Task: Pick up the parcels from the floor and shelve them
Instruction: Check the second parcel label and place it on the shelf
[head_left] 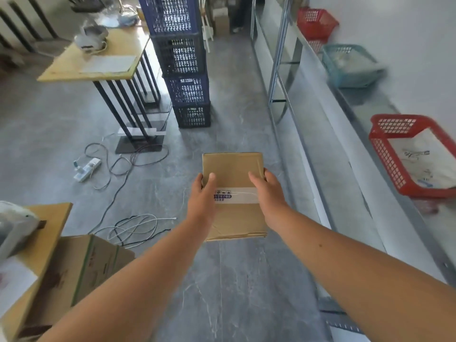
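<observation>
Parcel (233, 169): flat brown cardboard box, long side running away from you. A white tape band with blue print crosses its top about midway, and a thin white thread lies along the band. The top face is creased and the near side wall shows as a narrow strip.

Where: held out in front of you at mid-view, over the grey floor (246, 280), just left of the shelving (318, 154).

Grip: your left hand (202, 193) holds the left edge with the thumb pressed on top; its fingers are hidden under the box. Your right hand (267, 191) holds the right edge the same way, thumb on top and fingers curled round the side. The parcel is clamped between them.

Edges and room:
- To the right, the shelving's metal front rail runs close beside the parcel's right edge.
- On the shelf level sit a red basket (385, 156) nearest you, a teal basket (350, 70) farther on, and bare shelf between them.
- Ahead, a stack of blue crates (183, 58) stands left of the aisle, with open floor between the stack and the shelving.
- To the left, loose cables (133, 228) and a power strip (87, 169) lie on the floor.
- At lower left, a large carton (81, 267) stands against a wooden table (44, 245).
</observation>
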`<control>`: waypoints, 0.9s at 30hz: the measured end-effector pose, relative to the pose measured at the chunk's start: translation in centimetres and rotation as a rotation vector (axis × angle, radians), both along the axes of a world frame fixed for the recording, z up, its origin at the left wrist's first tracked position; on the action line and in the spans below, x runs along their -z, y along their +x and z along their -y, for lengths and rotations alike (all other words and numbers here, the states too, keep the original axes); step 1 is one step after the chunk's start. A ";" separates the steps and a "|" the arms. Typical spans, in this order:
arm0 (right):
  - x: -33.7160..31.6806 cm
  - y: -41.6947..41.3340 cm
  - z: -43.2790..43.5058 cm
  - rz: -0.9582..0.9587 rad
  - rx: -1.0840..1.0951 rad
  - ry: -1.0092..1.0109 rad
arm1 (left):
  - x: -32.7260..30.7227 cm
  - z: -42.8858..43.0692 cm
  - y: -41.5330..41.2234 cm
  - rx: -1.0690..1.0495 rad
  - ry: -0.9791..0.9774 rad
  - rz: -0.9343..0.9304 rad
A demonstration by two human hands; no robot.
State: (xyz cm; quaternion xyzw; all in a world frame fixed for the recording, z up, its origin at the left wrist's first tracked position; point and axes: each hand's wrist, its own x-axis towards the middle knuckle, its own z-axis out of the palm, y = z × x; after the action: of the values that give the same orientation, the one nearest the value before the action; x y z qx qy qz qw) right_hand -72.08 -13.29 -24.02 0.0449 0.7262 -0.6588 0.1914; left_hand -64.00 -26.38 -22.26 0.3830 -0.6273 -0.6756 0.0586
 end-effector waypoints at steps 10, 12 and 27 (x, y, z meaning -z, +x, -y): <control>-15.1 0.5 1.0 -0.150 -0.036 -0.118 | -15.2 1.7 0.7 -0.020 -0.059 -0.167; -17.7 1.1 1.1 -0.168 -0.049 -0.137 | -17.4 1.8 1.2 -0.027 -0.067 -0.181; -34.6 4.1 0.2 -0.295 0.036 -0.282 | -33.5 2.0 5.0 0.010 -0.105 -0.399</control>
State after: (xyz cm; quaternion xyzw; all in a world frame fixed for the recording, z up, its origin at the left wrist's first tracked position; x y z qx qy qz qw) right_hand -67.94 -13.47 10.56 -0.0663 0.6460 -0.7567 0.0753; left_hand -59.00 -28.42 11.25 0.2349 -0.6395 -0.7046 0.1984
